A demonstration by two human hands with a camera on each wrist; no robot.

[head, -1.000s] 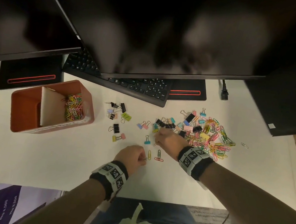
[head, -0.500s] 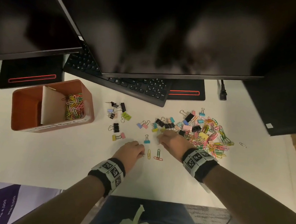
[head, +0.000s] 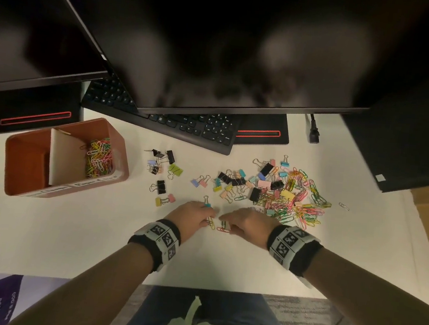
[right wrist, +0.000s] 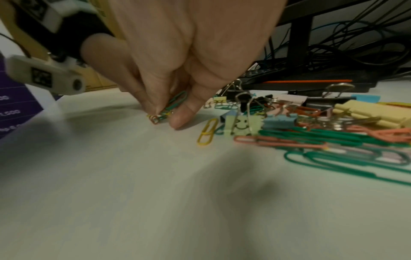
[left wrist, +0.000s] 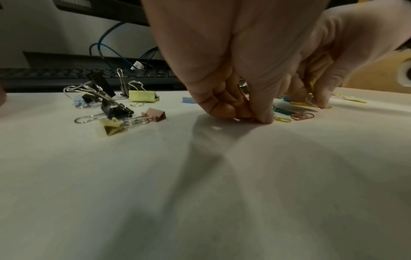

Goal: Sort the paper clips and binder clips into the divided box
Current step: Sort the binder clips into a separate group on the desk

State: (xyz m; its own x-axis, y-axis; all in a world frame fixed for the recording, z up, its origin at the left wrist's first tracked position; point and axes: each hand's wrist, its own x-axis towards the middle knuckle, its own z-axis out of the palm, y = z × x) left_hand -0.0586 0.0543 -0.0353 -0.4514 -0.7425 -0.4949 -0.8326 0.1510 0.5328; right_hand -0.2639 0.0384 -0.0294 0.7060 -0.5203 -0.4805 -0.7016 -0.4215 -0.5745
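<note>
Most of the sorting is left, by the look of it: the divided box (head: pixel 122 158), a brown tub at centre left of the head view, holds a mound of coloured paper clips (head: pixel 99 157) in its right compartment, while the left compartment, beyond the white divider (head: pixel 61 157), shows only bare floor and no binder clips that I can see. A large mixed heap (head: pixel 288 194) of paper clips and binder clips lies on the white surface (head: pixel 67 239) at centre right, and a small group of binder clips (head: pixel 163 171) sits apart between the box and the heap, perhaps pre-sorted, though none has reached the box. Near the lower middle, the left hand (head: pixel 194 216) has its fingertips bunched down on a yellow paper clip (head: pixel 211 222), a narrow grip pinching it off the surface, and it seems to hold a reddish clip already, though the wrist view is too cramped to be sure. Just beside it, the right hand (head: pixel 247 224) pinches a small bundle of clips, a green paper clip (right wrist: pixel 175 103) plainest among them, its tips touching the surface. A red paper clip (head: pixel 223 229) lies loose between the two hands. Behind everything are a keyboard (head: pixel 185 127) and dark monitors (head: pixel 220 44).
</note>
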